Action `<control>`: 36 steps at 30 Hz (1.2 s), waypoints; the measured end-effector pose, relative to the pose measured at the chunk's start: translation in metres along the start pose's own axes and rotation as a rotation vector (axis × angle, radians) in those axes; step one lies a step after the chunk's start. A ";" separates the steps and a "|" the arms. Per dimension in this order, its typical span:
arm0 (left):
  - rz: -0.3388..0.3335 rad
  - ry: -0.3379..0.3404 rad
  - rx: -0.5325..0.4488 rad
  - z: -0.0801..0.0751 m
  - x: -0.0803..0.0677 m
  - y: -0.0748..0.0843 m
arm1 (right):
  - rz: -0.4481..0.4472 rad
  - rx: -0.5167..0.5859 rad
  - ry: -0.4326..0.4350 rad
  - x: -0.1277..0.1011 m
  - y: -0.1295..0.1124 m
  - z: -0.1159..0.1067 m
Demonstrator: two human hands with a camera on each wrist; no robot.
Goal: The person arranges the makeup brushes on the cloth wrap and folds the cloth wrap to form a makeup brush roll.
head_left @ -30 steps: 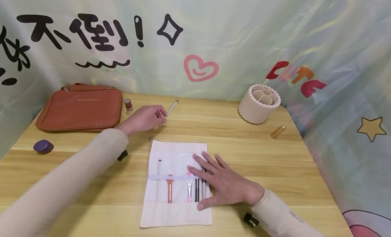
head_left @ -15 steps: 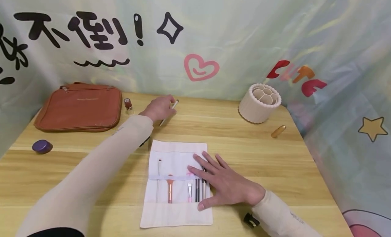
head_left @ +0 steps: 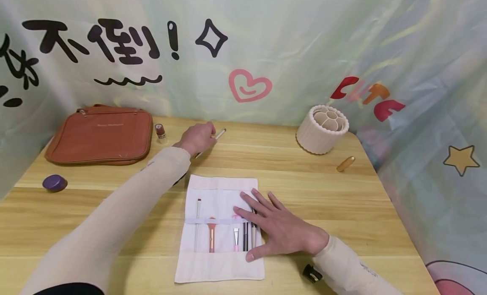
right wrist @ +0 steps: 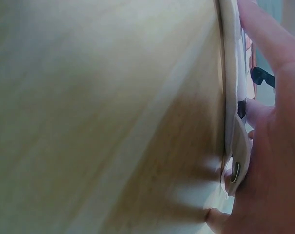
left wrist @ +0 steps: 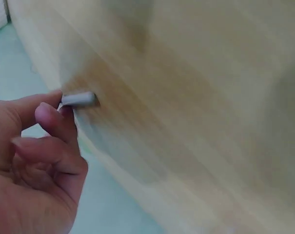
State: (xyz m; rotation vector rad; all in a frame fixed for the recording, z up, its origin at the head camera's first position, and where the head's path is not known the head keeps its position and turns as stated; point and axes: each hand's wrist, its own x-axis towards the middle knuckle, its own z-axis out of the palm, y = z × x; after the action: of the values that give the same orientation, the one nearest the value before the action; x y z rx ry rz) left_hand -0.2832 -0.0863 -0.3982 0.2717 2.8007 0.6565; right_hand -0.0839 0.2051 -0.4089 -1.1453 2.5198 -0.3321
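- Brown case (head_left: 99,135) and small bottle (head_left: 161,132) lie left of left hand (head_left: 197,137); nothing obstructs.
- Left hand pinches slim brush (head_left: 217,136), long axis diagonal, tip pointing far-right.
- Right hand (head_left: 279,229) presses flat, fingers straight, on cloth roll (head_left: 218,189).

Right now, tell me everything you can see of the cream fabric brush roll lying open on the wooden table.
The cream fabric brush roll lies unrolled and flat near the front middle of the wooden table, long side running away from the person. A pale elastic band crosses it, and a folded pocket spans its near end. Tucked in are a thin silver-handled brush, an orange-pink brush, a small pink brush and dark slim tools. The right hand rests flat on its right edge.
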 end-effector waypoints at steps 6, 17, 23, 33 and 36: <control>0.057 -0.004 0.024 0.002 0.000 0.000 | -0.008 -0.005 0.005 0.000 0.000 0.000; 0.197 -0.104 -0.083 0.002 -0.009 0.006 | -0.016 0.017 0.000 -0.001 0.003 0.002; 0.314 -0.216 -0.272 -0.009 -0.025 0.011 | -0.026 0.006 0.001 0.000 0.003 0.002; 0.255 -0.347 -0.786 -0.002 -0.061 0.009 | -0.001 0.013 -0.019 0.001 0.002 0.001; 0.252 -0.381 -0.822 0.002 -0.070 0.007 | -0.002 -0.001 -0.018 0.002 0.003 0.002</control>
State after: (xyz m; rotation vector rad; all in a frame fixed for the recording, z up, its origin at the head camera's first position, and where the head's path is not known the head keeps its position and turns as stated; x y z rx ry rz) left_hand -0.2153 -0.0960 -0.3824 0.5091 1.9494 1.5403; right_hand -0.0860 0.2054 -0.4115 -1.1455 2.5040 -0.3199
